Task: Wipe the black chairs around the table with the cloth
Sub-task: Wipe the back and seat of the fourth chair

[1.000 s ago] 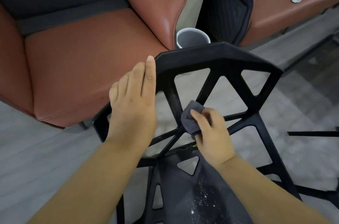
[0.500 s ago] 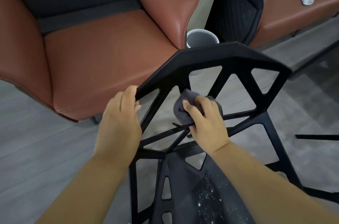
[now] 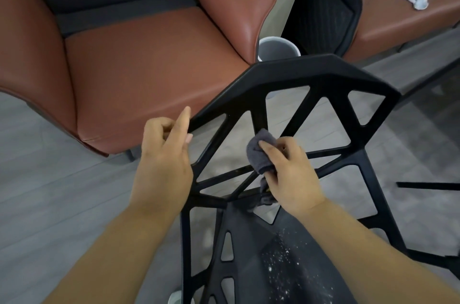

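Here, right hand (image 3: 291, 176) pinching cloth (image 3: 257, 152), left hand (image 3: 164, 161) half-curled beside chair (image 3: 298, 72)

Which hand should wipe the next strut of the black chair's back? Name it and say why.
Right. The right hand grips the cloth, pressed against the central struts of the black chair. The left hand has no cloth and sits at the backrest's left edge, seemingly steadying it.
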{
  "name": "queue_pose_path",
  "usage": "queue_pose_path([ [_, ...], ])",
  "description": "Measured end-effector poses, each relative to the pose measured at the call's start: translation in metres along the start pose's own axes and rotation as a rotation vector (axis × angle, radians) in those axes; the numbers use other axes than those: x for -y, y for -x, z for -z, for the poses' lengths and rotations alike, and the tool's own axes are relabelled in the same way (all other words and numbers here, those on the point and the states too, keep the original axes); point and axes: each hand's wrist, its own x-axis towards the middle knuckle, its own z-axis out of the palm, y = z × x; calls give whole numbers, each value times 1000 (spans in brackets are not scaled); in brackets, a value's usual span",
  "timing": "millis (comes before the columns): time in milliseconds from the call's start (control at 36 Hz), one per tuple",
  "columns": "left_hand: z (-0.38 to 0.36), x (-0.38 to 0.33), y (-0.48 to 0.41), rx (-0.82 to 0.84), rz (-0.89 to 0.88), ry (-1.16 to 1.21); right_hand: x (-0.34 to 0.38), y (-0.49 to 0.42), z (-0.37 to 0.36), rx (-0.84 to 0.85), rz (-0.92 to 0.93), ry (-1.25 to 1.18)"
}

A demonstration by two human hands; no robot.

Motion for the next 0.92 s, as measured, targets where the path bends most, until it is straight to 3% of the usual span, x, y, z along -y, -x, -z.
queue_pose_path([
  [139, 7, 6, 5, -7, -13, 20, 27, -13, 31, -290, 30, -206],
  [250, 15, 12, 1, -3, 0, 37, 45, -44, 38, -364, 59, -234],
  [389, 24, 12, 0, -5, 102, 188, 56, -44, 5, -299, 66, -255],
  [472, 26, 13, -1, 5, 105, 209, 64, -17, -21, -164, 66, -268],
  [611, 28, 19, -1, -8, 80, 231, 80, 28, -62, 126, 245, -100],
  [694, 31, 21, 2, 19, 90, 281, 84, 42, -73, 168, 275, -77],
  [778, 34, 23, 4, 58, 99, 312, 81, 42, -63, 83, 220, -116],
  [917, 37, 28, 9, 76, 107, 315, 79, 7, -18, -225, 61, -228],
])
